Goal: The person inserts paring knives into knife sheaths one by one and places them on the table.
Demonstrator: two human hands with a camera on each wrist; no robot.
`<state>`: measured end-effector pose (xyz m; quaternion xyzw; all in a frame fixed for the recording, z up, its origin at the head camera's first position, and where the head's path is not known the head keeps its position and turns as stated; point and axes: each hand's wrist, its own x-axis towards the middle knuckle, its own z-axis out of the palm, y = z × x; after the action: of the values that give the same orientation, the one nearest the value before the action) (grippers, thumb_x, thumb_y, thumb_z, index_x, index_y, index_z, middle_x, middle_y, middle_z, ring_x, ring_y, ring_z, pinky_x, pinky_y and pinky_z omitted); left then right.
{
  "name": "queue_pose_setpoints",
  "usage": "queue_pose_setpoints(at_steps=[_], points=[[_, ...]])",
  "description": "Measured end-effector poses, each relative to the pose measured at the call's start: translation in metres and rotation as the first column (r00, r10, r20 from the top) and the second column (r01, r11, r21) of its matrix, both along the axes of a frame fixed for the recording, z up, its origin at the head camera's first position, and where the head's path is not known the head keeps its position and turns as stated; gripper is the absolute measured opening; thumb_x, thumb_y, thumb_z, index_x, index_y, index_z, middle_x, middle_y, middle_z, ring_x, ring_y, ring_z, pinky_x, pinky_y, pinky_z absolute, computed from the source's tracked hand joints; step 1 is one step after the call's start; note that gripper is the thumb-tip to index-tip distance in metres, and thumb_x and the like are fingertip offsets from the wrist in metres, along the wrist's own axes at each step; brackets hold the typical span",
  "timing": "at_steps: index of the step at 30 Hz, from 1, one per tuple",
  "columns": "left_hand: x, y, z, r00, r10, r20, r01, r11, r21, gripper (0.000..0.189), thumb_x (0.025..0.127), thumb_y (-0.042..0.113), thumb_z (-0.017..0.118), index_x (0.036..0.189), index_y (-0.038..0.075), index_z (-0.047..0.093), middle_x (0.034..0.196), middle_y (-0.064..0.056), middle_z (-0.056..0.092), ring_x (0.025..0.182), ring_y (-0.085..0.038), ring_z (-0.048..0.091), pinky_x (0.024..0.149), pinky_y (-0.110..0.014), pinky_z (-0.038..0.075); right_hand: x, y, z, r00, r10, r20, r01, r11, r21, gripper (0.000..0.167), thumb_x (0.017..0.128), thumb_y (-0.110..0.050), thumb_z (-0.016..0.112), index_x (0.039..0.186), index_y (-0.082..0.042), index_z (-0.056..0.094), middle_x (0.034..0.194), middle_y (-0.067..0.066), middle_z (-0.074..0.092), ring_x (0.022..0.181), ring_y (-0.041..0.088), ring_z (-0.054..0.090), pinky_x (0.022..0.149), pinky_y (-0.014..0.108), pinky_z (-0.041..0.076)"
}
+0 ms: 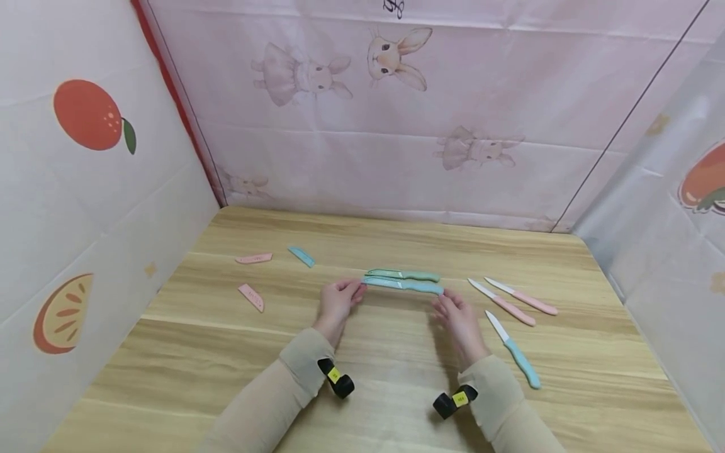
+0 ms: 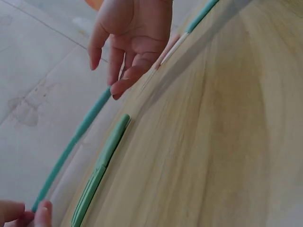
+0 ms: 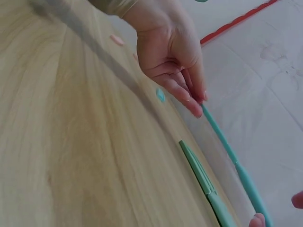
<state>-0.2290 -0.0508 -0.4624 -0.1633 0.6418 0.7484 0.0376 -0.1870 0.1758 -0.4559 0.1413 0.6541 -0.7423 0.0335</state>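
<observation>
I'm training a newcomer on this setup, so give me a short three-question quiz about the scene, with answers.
1. Count: how many knives are uncovered?
2. True or false: the left hand and right hand hold the same knife.
3. Which colour is the covered knife lying on the table? A) pink B) green C) white

Key:
1. Three: one pink knife, another pink knife and an uncovered blue knife.
2. True: the covered blue knife.
3. B.
</observation>
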Motion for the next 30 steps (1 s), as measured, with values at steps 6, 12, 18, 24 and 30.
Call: queue_pose_setpoints(at_steps=[6,12,18,24,30], points=[[0.009,-0.001,-0.003,0.984,-0.172,0.035,0.172,0.985,-0.008,0.037,0.097,0.008,0.043,0.132,-0.005,0.045,0.109,-0.022,0.063,0.095,-0.027,0.065,0.077,-0.031,0.055,0.000,0.001,-0.003,0.990,0.106,0.091,-0.115,0.988,0.098,0.056,0.098,-0.021,0.045,0.143,0.006,0.025,0.138,0.025,0.040,0.120,0.033,0.046,0.093,0.036,0.044],[0.012,-0.006,-0.006,0.962,-0.262,0.079,0.261,0.965,0.026,0.047,0.093,0.002,0.042,0.140,0.000,0.037,0.094,-0.017,0.066,0.078,-0.018,0.067,0.071,-0.029,0.056,-0.003,0.001,-0.008,0.985,0.121,0.119,-0.136,0.983,0.123,0.057,0.097,-0.021,0.046,0.142,0.006,0.025,0.127,0.022,0.046,0.100,0.022,0.055,0.081,0.028,0.047],[0.011,-0.011,-0.011,0.928,-0.349,0.129,0.350,0.937,0.016,0.052,0.095,0.007,0.042,0.145,0.004,0.030,0.082,-0.010,0.063,0.068,-0.015,0.065,0.062,-0.025,0.055,-0.004,0.003,-0.011,0.976,0.185,0.119,-0.195,0.977,0.082,0.041,0.098,-0.017,0.045,0.131,0.006,0.037,0.092,0.008,0.054,0.067,0.008,0.053,0.057,0.019,0.044],[0.010,-0.015,-0.012,0.890,-0.420,0.176,0.428,0.904,-0.009,0.051,0.099,0.012,0.039,0.148,0.009,0.024,0.076,-0.006,0.059,0.064,-0.013,0.064,0.052,-0.019,0.050,-0.006,0.003,-0.013,0.965,0.228,0.130,-0.235,0.971,0.042,0.043,0.098,-0.018,0.045,0.135,0.003,0.036,0.082,0.002,0.053,0.064,0.008,0.049,0.054,0.018,0.042],[0.009,-0.016,-0.008,0.866,-0.461,0.194,0.474,0.880,-0.029,0.051,0.100,0.014,0.035,0.149,0.009,0.019,0.072,-0.005,0.057,0.062,-0.013,0.063,0.048,-0.018,0.048,-0.008,0.002,-0.014,0.964,0.233,0.128,-0.238,0.971,0.027,0.040,0.098,-0.019,0.044,0.132,0.003,0.036,0.079,0.001,0.051,0.062,0.008,0.047,0.052,0.018,0.039]])
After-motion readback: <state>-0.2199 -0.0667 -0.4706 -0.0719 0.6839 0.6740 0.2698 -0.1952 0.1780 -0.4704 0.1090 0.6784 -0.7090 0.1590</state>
